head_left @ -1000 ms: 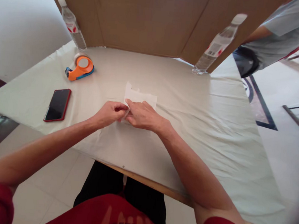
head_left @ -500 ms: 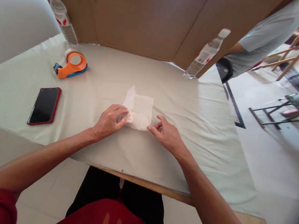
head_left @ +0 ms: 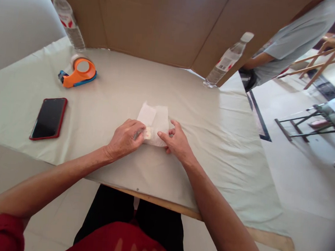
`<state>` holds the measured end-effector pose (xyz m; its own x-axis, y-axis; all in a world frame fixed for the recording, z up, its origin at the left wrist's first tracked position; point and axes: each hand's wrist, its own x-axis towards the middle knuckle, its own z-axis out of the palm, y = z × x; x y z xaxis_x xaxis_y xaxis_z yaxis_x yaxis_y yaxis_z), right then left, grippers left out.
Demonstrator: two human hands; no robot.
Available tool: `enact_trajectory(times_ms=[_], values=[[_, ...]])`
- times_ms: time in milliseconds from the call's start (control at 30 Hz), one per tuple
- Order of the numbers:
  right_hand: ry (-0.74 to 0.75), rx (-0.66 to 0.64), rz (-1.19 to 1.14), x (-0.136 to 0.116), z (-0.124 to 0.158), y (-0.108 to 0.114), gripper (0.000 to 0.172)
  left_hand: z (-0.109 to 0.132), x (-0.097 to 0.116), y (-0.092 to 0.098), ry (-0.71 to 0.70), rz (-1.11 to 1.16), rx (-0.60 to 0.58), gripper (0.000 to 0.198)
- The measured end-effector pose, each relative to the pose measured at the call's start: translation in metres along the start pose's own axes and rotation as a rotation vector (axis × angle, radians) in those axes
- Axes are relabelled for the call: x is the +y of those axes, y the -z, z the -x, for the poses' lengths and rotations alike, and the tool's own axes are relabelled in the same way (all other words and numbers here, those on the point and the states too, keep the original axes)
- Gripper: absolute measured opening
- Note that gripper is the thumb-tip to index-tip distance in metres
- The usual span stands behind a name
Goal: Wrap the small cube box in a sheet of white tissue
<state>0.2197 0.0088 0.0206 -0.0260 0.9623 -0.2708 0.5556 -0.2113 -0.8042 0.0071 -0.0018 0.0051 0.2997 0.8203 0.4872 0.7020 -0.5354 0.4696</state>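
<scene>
A thin white paper wrapper [head_left: 154, 122] lies on the pale cloth of the table [head_left: 185, 115], partly folded over a small beige object [head_left: 147, 132]. My left hand [head_left: 125, 138] has its fingers curled, pinching the paper's left edge beside that beige object. My right hand [head_left: 176, 143] presses on the paper's lower right corner, fingers bent, forefinger stretched toward the left hand. What is inside the fold is mostly hidden.
A red-cased phone [head_left: 49, 118] lies at the left. An orange tape dispenser [head_left: 78, 73] sits behind it. Two water bottles [head_left: 67, 16] [head_left: 226, 60] stand against a brown cardboard screen [head_left: 152, 20]. Another person in a grey shirt [head_left: 290, 38] is at the far right.
My right hand first drew back to the right off the paper, then came back onto its lower right corner. The left hand stayed on the left edge. The camera view shifted right.
</scene>
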Motion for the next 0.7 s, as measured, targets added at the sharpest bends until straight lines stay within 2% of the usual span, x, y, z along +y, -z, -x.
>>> enact_trajectory(times_ms=[200,333,500,700], values=[[0.118,0.085,0.198,-0.001,-0.009,-0.007,0.082,0.0,-0.006,-0.01,-0.097,-0.05,0.064,0.021],[0.197,0.145,0.197,0.0,-0.009,-0.013,0.08,0.003,-0.006,-0.011,-0.121,-0.151,0.074,0.022],[0.228,0.179,0.243,0.001,-0.007,-0.019,0.077,0.002,-0.005,-0.01,-0.162,-0.217,0.072,0.021],[0.241,0.202,0.097,-0.005,-0.002,-0.021,0.077,0.001,-0.007,-0.009,-0.178,-0.159,0.051,0.021]])
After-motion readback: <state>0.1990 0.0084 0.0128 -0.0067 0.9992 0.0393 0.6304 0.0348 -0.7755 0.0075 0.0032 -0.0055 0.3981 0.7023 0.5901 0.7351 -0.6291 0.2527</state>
